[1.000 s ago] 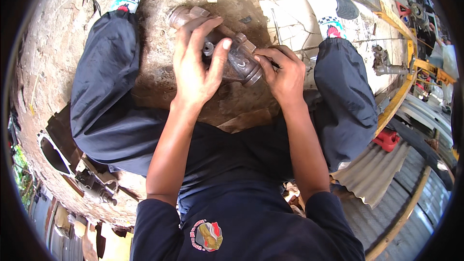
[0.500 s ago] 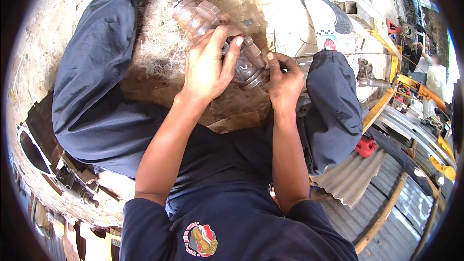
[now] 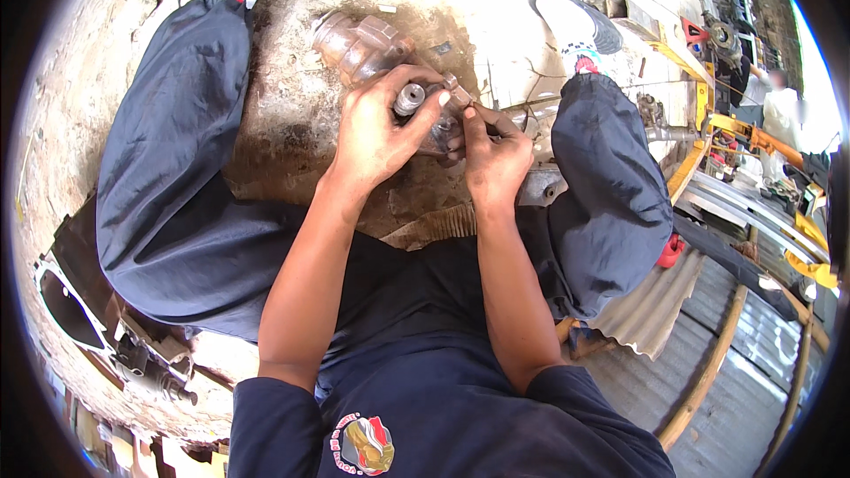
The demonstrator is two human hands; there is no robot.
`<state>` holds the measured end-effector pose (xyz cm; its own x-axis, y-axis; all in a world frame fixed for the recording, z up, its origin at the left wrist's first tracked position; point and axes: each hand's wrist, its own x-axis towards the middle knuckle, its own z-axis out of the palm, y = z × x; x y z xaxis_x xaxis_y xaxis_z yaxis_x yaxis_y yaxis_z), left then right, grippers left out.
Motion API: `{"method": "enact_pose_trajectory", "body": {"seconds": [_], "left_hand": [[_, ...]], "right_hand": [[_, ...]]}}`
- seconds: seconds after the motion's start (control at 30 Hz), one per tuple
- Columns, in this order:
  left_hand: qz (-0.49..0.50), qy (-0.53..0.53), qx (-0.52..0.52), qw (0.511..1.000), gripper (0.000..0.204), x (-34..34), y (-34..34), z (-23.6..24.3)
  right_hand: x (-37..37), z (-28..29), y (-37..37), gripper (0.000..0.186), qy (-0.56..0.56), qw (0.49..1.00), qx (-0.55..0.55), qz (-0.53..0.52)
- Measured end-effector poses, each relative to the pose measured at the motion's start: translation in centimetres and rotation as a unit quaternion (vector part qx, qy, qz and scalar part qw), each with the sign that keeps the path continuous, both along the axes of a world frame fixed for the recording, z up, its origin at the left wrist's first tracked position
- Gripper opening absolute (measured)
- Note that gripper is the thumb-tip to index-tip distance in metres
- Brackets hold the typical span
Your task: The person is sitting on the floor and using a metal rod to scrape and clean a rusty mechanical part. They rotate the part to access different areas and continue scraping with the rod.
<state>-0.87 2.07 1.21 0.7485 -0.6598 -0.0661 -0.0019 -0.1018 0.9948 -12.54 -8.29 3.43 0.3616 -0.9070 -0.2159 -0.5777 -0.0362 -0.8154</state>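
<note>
A brown, greasy cast metal gearbox point(image 3: 359, 46) lies on the stained floor between my legs. A ridged round shaft end point(image 3: 410, 99) sticks up from it. My left hand point(image 3: 376, 128) is closed over the gearbox, with thumb and index finger curved round this shaft end. My right hand point(image 3: 498, 159) is closed at the gearbox's right end, its thumb and fingertips pinched beside a small squarish raised block point(image 3: 458, 93). The fingers hide whatever the right hand may be pinching. Both hands cover much of the gearbox's near part.
My bent legs frame the spot, left knee point(image 3: 177, 150) and right knee point(image 3: 611, 186). Several metal parts point(image 3: 146, 363) lie at lower left. On the right are a yellow frame point(image 3: 686, 168), corrugated sheets point(image 3: 651, 301) and a wooden pole point(image 3: 708, 372). Another person point(image 3: 784, 115) is far right.
My right hand has moved left, nearer my left hand, and its fingers now reach over the gearbox's end. The left hand stays on the gearbox. The view has shifted slightly.
</note>
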Motion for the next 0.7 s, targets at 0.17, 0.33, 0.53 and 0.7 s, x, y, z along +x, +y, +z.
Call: {"method": "enact_pose_trajectory", "body": {"seconds": [0.17,0.33,0.53,0.7], "left_hand": [[0.011,-0.006,0.000,1.000,0.020,-0.1,0.2,-0.3],[0.071,-0.061,-0.060,0.994,0.018,-0.6,-0.5,-1.1],[0.095,-0.060,-0.028,0.993,0.014,-0.9,-1.0,-1.5],[0.050,-0.117,-0.036,0.991,0.022,-0.8,-0.2,-2.0]], "right_hand": [[0.8,-1.9,1.0,0.022,-0.076,0.990,0.054,-0.108],[1.4,-3.1,1.3,0.022,-0.135,0.976,0.060,-0.160],[1.9,-2.7,1.4,0.021,-0.116,0.976,0.058,-0.174],[1.4,-3.5,2.4,0.020,-0.136,0.973,0.038,-0.183]]}}
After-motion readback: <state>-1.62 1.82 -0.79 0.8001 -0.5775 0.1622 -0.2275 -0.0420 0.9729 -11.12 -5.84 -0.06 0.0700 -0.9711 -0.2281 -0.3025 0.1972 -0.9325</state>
